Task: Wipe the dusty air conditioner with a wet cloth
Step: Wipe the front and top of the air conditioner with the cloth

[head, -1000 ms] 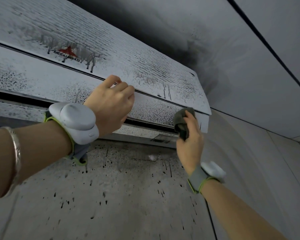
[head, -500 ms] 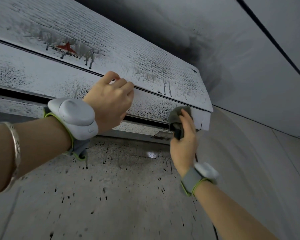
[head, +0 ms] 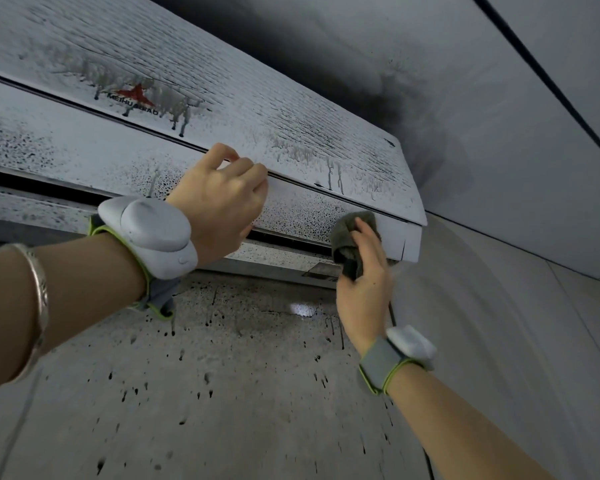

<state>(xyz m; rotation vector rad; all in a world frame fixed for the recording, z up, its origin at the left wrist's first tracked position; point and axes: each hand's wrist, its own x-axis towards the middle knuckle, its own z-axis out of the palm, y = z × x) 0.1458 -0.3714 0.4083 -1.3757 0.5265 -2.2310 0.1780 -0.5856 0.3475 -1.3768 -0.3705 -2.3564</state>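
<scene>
A white wall air conditioner, speckled with black dirt and drip streaks, hangs overhead with a red star logo on its front. My right hand holds a grey-green cloth and presses it against the lower front panel near the unit's right end. My left hand rests with curled fingers against the seam of the front panel, near the middle; it holds nothing that I can see.
The wall below the unit is spotted with dark drips. A dark smudge stains the ceiling above the unit's right end. A side wall stands close on the right.
My right hand has slid the cloth a little left and back right along the lower panel near the right end. My left hand has stayed on the panel seam.
</scene>
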